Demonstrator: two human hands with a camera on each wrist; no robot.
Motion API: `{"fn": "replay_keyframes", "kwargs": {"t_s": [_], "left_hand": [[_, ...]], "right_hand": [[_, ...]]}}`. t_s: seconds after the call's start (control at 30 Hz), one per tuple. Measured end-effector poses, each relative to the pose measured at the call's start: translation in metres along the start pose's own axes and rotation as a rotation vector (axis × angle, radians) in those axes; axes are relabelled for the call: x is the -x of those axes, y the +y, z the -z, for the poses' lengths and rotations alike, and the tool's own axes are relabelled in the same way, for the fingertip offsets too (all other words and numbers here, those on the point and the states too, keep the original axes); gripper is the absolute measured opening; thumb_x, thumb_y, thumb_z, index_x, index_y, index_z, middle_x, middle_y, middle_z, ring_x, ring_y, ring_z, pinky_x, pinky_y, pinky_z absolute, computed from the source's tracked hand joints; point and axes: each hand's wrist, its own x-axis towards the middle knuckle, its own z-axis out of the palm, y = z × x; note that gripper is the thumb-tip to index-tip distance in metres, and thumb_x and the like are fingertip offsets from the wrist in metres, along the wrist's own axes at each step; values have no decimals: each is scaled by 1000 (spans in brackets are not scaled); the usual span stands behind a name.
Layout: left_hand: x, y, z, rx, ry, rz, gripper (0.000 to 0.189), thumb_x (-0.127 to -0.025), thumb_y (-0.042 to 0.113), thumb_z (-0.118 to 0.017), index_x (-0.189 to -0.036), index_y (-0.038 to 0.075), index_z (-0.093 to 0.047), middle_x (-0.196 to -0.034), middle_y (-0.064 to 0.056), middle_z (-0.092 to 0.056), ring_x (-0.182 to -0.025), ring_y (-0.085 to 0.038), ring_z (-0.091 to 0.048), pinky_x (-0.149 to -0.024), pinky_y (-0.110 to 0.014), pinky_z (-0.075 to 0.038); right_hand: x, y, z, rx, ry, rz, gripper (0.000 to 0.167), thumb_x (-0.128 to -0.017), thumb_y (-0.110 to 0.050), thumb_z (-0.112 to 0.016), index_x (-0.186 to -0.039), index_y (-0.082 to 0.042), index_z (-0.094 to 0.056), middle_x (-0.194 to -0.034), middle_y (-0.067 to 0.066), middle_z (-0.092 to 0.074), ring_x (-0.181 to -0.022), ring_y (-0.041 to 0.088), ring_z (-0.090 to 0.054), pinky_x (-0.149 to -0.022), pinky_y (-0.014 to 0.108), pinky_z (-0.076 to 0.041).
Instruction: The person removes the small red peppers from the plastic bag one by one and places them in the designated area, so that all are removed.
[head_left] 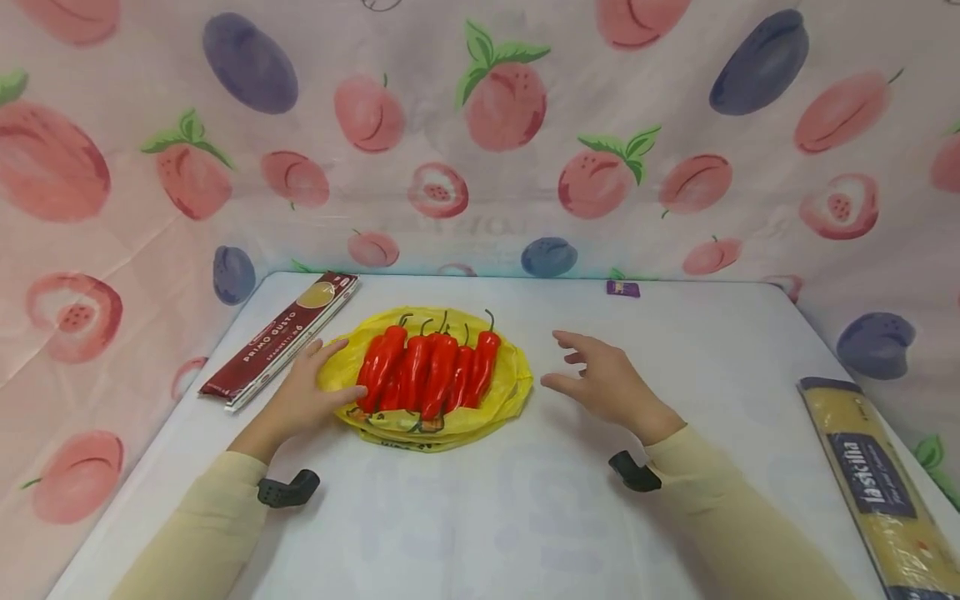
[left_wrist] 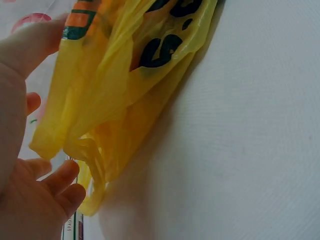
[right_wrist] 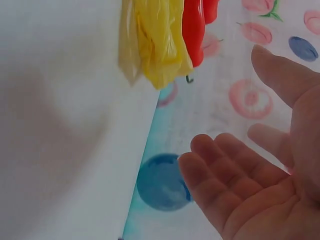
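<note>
Several glossy red peppers (head_left: pixel 441 371) with dark stems lie side by side on a yellow plastic bag (head_left: pixel 510 379), which is spread and gathered round beneath them. My left hand (head_left: pixel 303 392) is at the bag's left edge with fingers spread, its thumb overlapping the leftmost pepper in the head view. From the left wrist, the crumpled bag (left_wrist: pixel 120 95), with dark lettering, shows between thumb and fingers. My right hand (right_wrist: pixel 250 185) hovers right of the bag, fingers loosely extended and holding nothing, with a gap between it and the peppers.
A dark red spaghetti pack (head_left: pixel 277 342) lies slanted at the back left. Along the right edge rests a long yellow pasta pack (head_left: pixel 870 483). Near the back edge is a small purple packet (head_left: pixel 622 288). Fruit-print cloth (head_left: pixel 502 208) walls in the white table (head_left: pixel 465 517).
</note>
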Motion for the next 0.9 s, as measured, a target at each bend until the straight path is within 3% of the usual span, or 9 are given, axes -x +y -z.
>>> {"fn": "replay_keyframes", "kwargs": {"t_s": [0.17, 0.43, 0.7, 0.9], "left_hand": [[0, -5, -6, 61, -37, 11, 93, -87, 54, -72, -159, 17, -26, -158, -24, -25, -141, -48, -25, -105, -73, -25], [3, -8, -11, 113, -71, 51, 102, -82, 55, -75, -160, 21, -20, -157, -23, -26, -139, -48, -27, -104, -72, -29], [6, -17, -16, 140, -94, 55, 113, -76, 55, -81, -161, 23, -13, -158, -23, -25, -139, -47, -27, -104, -71, -30], [6, -22, -21, 142, -91, 47, 122, -72, 56, -83, -162, 22, -8, -157, -22, -26, -140, -46, -27, -105, -70, -30]], "right_hand": [[-5, -12, -11, -48, -32, 55, 68, -89, -30, -77, -146, -7, -50, -142, 15, -56, -114, 30, -63, -89, 46, -55], [-20, -28, -30, -96, -69, 84, 67, -89, -30, -78, -145, -5, -51, -141, 12, -57, -110, 27, -64, -88, 41, -56], [-36, -32, -48, -156, -125, -15, 67, -89, -32, -78, -146, -10, -51, -142, 8, -55, -115, 26, -61, -89, 37, -56], [-42, -28, -57, -177, -137, -41, 70, -88, -34, -78, -148, -13, -49, -142, 9, -54, -113, 27, -59, -86, 36, -57]]}}
